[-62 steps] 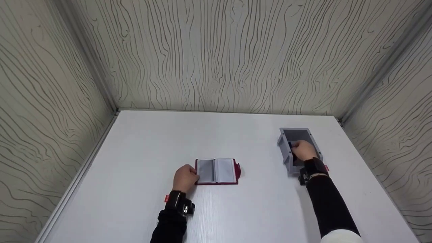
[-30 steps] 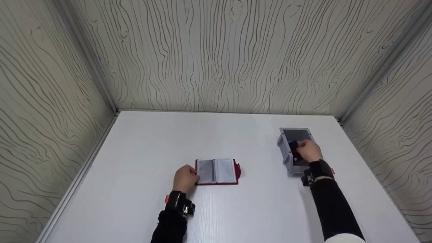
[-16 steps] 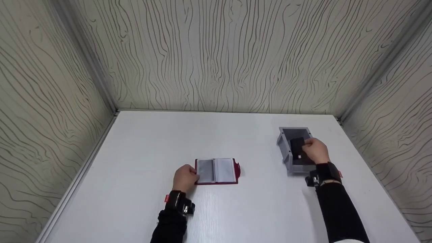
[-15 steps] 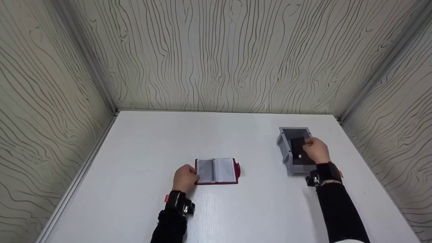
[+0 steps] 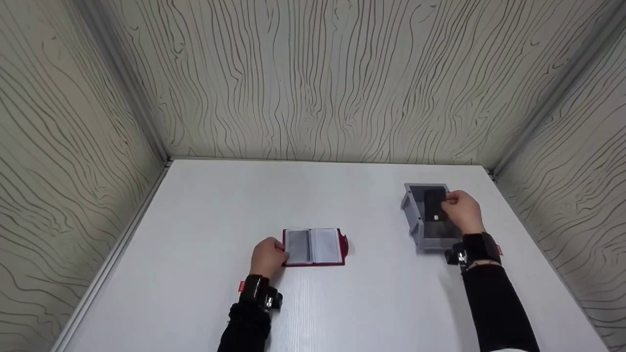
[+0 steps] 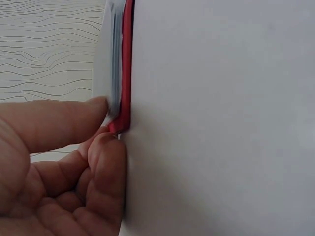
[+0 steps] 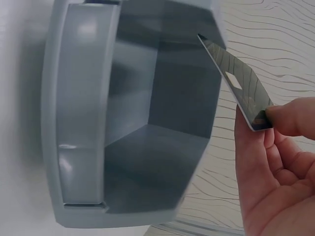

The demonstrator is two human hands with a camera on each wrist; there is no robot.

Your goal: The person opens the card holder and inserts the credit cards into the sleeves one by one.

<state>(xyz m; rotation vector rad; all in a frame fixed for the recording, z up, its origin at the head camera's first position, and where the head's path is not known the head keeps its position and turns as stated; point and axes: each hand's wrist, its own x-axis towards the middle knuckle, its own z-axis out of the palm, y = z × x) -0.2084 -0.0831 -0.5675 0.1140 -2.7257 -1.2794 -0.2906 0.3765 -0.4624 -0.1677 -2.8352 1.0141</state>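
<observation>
A red card holder with clear plastic sleeves lies spread open on the white table. My left hand pinches its left edge; in the left wrist view the thumb presses on the sleeves while curled fingers sit under the red cover. Over at the right, my right hand pinches a black chip card between thumb and fingers. The card is tilted above the grey bin, its small pale chip showing in the right wrist view.
The grey plastic bin stands on the right part of the white table; its inside looks bare in the right wrist view. Wood-patterned panels enclose the table at the back and both sides.
My right hand has lifted the black card up out of the bin, shifting slightly right and away from me. The left hand and the card holder have stayed in place.
</observation>
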